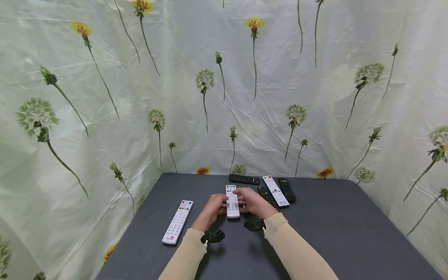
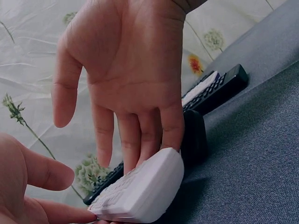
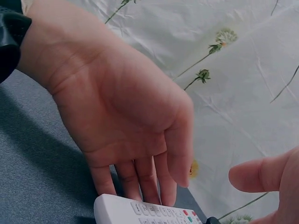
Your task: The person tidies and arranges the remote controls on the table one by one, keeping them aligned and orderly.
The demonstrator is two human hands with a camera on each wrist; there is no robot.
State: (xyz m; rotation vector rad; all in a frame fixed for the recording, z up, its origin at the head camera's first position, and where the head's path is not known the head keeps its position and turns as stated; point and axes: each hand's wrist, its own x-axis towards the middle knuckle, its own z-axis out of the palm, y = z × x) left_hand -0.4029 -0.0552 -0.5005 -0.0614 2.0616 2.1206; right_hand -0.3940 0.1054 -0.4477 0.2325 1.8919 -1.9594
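A white remote control (image 1: 232, 206) lies lengthwise in front of me near the middle of the table, buttons up. My left hand (image 1: 212, 210) is at its left long side, fingertips right at the edge. At the opposite side is my right hand (image 1: 254, 203), its fingers (image 3: 147, 179) extended and reaching the remote's edge. Both thumbs stand off the remote in the wrist views. The left wrist view shows the remote's end (image 2: 161, 191) tilted between the two hands. Some left fingertips are hidden by the remote.
Another white remote (image 1: 177, 222) lies to the left. At the back right, a white remote (image 1: 275, 191) rests between two black ones, one black remote (image 1: 287, 190) on its right. One more black remote (image 1: 244, 179) lies along the back edge, before a flowered curtain (image 1: 231, 85).
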